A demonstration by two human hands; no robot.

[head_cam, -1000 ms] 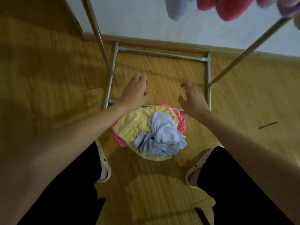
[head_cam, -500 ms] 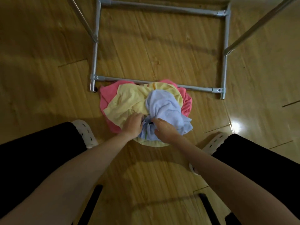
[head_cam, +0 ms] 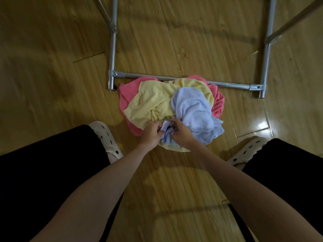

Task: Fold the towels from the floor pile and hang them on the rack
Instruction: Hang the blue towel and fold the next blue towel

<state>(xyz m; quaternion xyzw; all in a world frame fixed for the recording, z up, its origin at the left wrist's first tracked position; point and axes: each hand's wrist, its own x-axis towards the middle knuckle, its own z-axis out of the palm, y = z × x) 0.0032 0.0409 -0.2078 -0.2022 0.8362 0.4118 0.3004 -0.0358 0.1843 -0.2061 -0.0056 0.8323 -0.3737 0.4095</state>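
A pile of towels lies on the wooden floor against the rack's front bar. On top is a crumpled light blue towel [head_cam: 194, 112], over a yellow towel [head_cam: 152, 102] and a pink towel [head_cam: 218, 103]. My left hand [head_cam: 151, 134] and my right hand [head_cam: 180, 133] meet at the pile's near edge, and both pinch the near edge of the blue towel between fingers and thumb. The metal rack [head_cam: 174, 78] shows only its base frame and the lower parts of its slanted poles.
My feet in pale clogs, the left foot [head_cam: 106, 137] and the right foot [head_cam: 248, 151], stand on either side of the pile, with my black-trousered legs low in the frame. Bare wooden floor lies left and right of the rack base.
My hands came down from near the rack base to the pile and took the blue towel's edge. The view tilted down, so the hung towels at the top left the frame.
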